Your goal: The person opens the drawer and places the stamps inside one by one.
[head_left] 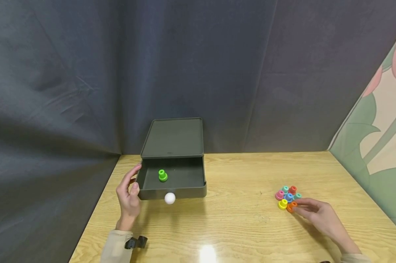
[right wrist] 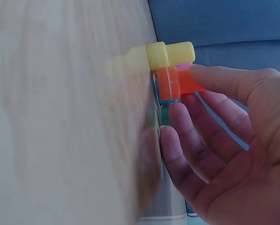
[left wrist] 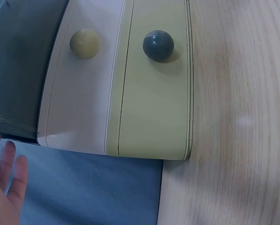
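A dark grey drawer [head_left: 171, 192] with a white round knob [head_left: 170, 198] stands pulled out of its cabinet [head_left: 176, 137]. Inside it a green stepped peg [head_left: 163, 176] stands on its wide base. My left hand [head_left: 129, 199] rests against the drawer's left side, thumb by the front corner, fingers fairly straight. Far to the right, my right hand [head_left: 319, 215] pinches an orange peg [right wrist: 170, 83] between thumb and fingers. That peg is at table level, beside a cluster with a yellow peg [head_left: 282, 204], a blue peg [head_left: 289, 197], a pink peg [head_left: 279, 195] and a red peg [head_left: 292, 190].
Below the dark drawer, the left wrist view shows a white drawer front [left wrist: 81, 93] and a pale green one [left wrist: 154, 103], each with a knob. A wooden table [head_left: 234, 219] carries everything. Dark cloth [head_left: 198, 65] hangs behind, and a flowered panel [head_left: 382, 146] borders the right.
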Demonstrator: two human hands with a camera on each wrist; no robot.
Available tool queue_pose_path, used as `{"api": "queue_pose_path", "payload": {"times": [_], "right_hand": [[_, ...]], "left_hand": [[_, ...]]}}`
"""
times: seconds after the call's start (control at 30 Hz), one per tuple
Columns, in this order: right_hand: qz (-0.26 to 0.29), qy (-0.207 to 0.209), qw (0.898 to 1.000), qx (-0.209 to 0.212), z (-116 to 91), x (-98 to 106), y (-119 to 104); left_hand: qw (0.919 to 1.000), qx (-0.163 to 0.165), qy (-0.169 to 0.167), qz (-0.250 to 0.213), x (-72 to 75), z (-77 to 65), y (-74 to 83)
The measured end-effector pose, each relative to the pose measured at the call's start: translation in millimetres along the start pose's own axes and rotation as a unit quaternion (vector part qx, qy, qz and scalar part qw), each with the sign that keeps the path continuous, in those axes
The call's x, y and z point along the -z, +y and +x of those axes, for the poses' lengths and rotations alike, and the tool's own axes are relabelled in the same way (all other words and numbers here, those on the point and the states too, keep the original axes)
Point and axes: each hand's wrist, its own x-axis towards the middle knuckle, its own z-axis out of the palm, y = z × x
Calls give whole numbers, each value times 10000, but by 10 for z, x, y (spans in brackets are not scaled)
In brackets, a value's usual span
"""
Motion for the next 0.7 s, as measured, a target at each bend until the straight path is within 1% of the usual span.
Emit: {"api": "queue_pose_path", "payload": {"times": [0.2, 0.37, 0.7], "right_hand": [[44, 104, 9999, 34, -19, 30, -34], [-95, 140, 9999, 22, -27, 92, -72], [-294, 443, 9980, 335, -18, 148, -237]], "left_hand": [[10000, 9, -2, -13, -2, 2, 2], [10000, 8, -18, -24, -2, 2, 1], [10000, 34, -49, -47, 6, 4, 6]]}}
